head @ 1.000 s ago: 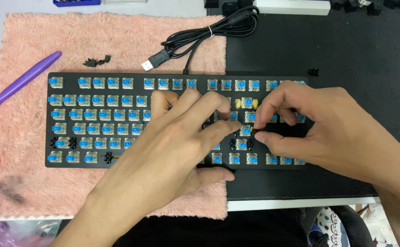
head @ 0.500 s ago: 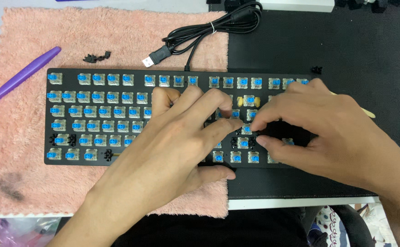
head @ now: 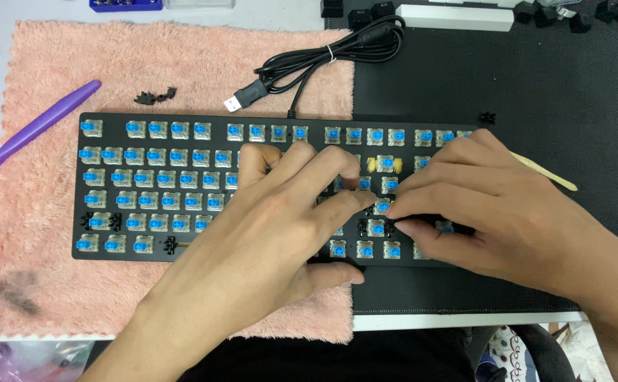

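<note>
Across the middle of the table, half on the pink towel (head: 76,297) and half on the black mat (head: 549,106), I see the black keyboard (head: 146,127), keycaps off, blue switches bare. My left hand (head: 281,233) and right hand (head: 507,212) rest fingers-down on its right half, hiding switches; what they pinch I cannot tell. Toward the far edge lie a coiled cable (head: 337,53) and a purple brush (head: 40,127).
</note>
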